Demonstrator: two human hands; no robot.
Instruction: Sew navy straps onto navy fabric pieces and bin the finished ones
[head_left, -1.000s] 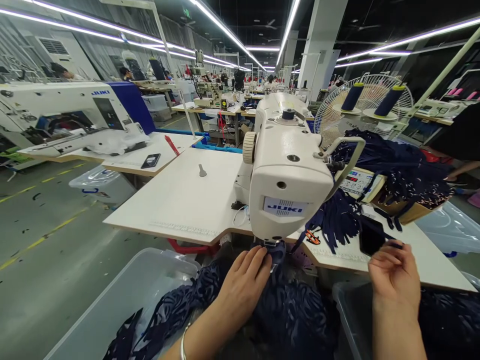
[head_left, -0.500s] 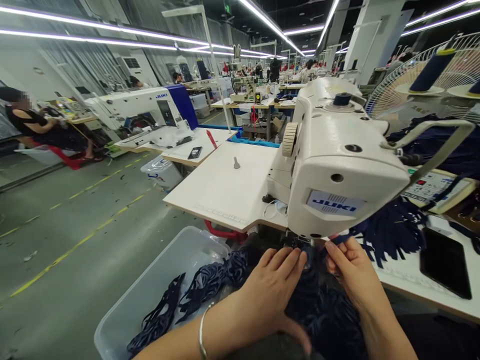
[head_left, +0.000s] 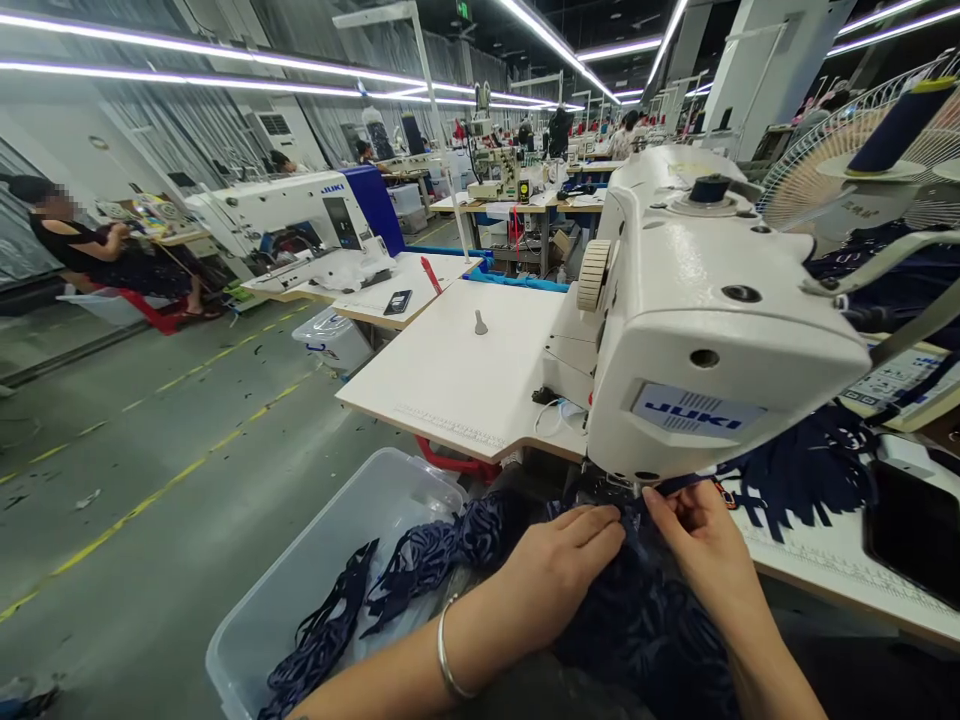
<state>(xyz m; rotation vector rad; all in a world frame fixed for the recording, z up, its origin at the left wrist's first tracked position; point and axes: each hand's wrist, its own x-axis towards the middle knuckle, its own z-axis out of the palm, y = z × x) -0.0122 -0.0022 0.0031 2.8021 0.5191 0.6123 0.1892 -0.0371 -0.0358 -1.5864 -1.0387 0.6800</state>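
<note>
A white sewing machine [head_left: 720,310] stands before me, its head over both hands. My left hand [head_left: 574,560], a silver bangle at the wrist, has its fingers together and curled over the navy fabric [head_left: 645,620] just below and left of the needle area. Right of the needle, my right hand [head_left: 697,525] pinches a navy strap [head_left: 686,481] between thumb and fingers. The machine head and my fingers hide the strap's end. Bunched navy straps [head_left: 442,545] run from the fabric under my hands down into a clear plastic bin [head_left: 300,590] at the left.
A white tabletop [head_left: 442,370] with a small grey metal piece [head_left: 480,323] extends left of the machine. To the right lie cut navy straps [head_left: 810,480] and a black phone [head_left: 915,525]. A second sewing machine [head_left: 300,225] stands farther left, and a seated person [head_left: 75,240] works beyond it.
My right hand came from the table's right side to beside the needle with the strap. My left hand stayed by the needle, its fingers curling more. The view turned left.
</note>
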